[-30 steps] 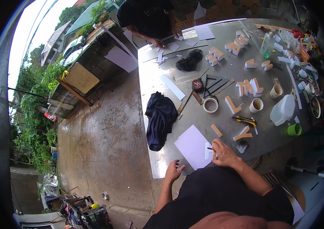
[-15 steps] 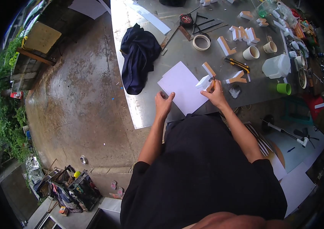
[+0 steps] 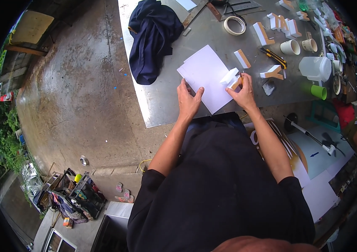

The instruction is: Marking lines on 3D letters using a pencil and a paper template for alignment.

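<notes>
My right hand (image 3: pixel 243 93) grips a small white block letter (image 3: pixel 230 77) with a brown face, its fingers partly covering the piece. The letter is over the right side of some white paper sheets (image 3: pixel 206 71), which lie askew on the metal table. At the sheets' left edge rests my left hand (image 3: pixel 190 100), thumb and fingers apart. Just beyond the right hand stands a straight white-and-brown block piece (image 3: pixel 242 59). To its right are a Y-shaped block letter (image 3: pixel 272 72), a yellow-and-black utility knife (image 3: pixel 274 58) and a small clear plastic scrap (image 3: pixel 269 87).
Dark cloth (image 3: pixel 151 40) lies bunched on the table's left part. A tape roll (image 3: pixel 234 25), more block letters (image 3: pixel 263 33), two paper cups (image 3: pixel 290 47), a translucent container (image 3: pixel 315 68) and a green cup (image 3: pixel 318 92) stand farther right. The metal table's front edge (image 3: pixel 166 123) runs close by.
The view has shifted, so the table sits higher in the picture. My right hand has turned the block letter slightly while keeping hold of it. My left hand stays at the paper's edge.
</notes>
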### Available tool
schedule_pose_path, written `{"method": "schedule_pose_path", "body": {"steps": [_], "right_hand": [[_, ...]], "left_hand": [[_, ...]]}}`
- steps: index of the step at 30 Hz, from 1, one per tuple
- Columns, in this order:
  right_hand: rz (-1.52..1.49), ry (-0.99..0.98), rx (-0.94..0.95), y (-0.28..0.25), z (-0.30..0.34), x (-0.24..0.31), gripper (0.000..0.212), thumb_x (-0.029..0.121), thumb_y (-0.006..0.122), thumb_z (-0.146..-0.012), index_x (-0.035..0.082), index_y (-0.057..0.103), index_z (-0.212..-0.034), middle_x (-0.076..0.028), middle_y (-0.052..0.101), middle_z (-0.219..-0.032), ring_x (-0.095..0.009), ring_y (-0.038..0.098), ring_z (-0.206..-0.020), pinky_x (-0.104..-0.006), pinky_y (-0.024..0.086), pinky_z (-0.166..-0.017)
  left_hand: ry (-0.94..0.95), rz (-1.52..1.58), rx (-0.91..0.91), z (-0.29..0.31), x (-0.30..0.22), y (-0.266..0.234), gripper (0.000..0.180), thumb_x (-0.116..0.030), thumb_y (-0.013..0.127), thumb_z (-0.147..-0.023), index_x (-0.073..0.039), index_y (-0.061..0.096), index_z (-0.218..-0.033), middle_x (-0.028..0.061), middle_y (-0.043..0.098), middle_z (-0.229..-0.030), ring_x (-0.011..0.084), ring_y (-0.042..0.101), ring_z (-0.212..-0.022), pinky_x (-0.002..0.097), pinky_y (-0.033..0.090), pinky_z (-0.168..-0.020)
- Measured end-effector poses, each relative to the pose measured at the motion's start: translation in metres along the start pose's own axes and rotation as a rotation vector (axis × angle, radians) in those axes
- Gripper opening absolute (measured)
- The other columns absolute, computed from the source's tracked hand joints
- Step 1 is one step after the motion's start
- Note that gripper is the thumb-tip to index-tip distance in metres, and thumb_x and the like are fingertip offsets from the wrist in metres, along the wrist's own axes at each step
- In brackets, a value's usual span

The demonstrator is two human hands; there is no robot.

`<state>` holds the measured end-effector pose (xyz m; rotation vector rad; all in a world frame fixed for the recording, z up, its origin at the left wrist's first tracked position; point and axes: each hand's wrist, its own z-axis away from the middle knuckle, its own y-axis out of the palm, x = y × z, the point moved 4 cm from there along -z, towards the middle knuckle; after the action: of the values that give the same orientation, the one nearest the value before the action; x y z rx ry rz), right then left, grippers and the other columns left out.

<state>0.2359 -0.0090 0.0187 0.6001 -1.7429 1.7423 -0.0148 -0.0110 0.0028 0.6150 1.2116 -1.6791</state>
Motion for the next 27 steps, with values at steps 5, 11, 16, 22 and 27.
{"method": "schedule_pose_path", "body": {"steps": [5, 11, 16, 22, 27], "right_hand": [[-0.059, 0.088, 0.046, -0.003, 0.0, -0.002, 0.08, 0.021, 0.088, -0.071, -0.002, 0.043, -0.133, -0.02, 0.046, -0.131, -0.033, 0.053, -0.12, -0.0417, 0.048, -0.1], [-0.198, -0.002, 0.12, -0.025, -0.015, 0.026, 0.077, 0.008, 0.084, -0.071, 0.0, 0.042, -0.134, -0.017, 0.046, -0.136, -0.029, 0.054, -0.121, -0.0387, 0.052, -0.098], [-0.086, -0.178, 0.295, -0.015, -0.03, 0.044, 0.061, 0.005, 0.081, -0.072, 0.002, 0.044, -0.121, -0.018, 0.044, -0.142, -0.031, 0.054, -0.122, -0.0379, 0.051, -0.096], [-0.064, -0.285, 0.429, 0.005, -0.054, 0.045, 0.054, 0.004, 0.079, -0.074, 0.005, 0.04, -0.111, -0.019, 0.043, -0.145, -0.032, 0.053, -0.123, -0.0378, 0.05, -0.095], [-0.095, -0.494, 0.551, 0.032, -0.077, 0.061, 0.053, -0.001, 0.076, -0.075, 0.006, 0.038, -0.111, -0.02, 0.042, -0.149, -0.035, 0.056, -0.12, -0.0366, 0.054, -0.092]], "left_hand": [[-0.027, 0.144, -0.084, -0.004, 0.006, -0.011, 0.076, -0.023, 0.078, -0.086, 0.007, 0.041, -0.145, 0.0182, 0.054, -0.124, 0.0274, 0.058, -0.106, 0.0396, 0.05, -0.092], [0.371, -0.166, -0.379, -0.005, 0.035, -0.064, 0.049, -0.017, 0.079, -0.083, -0.001, 0.058, -0.125, 0.0149, 0.059, -0.112, 0.0282, 0.059, -0.098, 0.0388, 0.049, -0.086], [0.424, -0.309, -0.43, -0.011, 0.043, -0.053, 0.042, -0.025, 0.08, -0.082, -0.008, 0.063, -0.117, 0.0094, 0.062, -0.109, 0.027, 0.058, -0.102, 0.0408, 0.041, -0.09], [0.288, -0.479, -0.495, -0.019, 0.042, -0.035, 0.048, -0.043, 0.076, -0.085, -0.011, 0.062, -0.118, 0.0071, 0.06, -0.114, 0.0268, 0.055, -0.107, 0.0423, 0.036, -0.094], [0.27, -0.514, -0.529, -0.02, 0.048, -0.038, 0.049, -0.042, 0.077, -0.083, -0.013, 0.061, -0.119, 0.0065, 0.059, -0.113, 0.0264, 0.054, -0.105, 0.0415, 0.037, -0.093]]}}
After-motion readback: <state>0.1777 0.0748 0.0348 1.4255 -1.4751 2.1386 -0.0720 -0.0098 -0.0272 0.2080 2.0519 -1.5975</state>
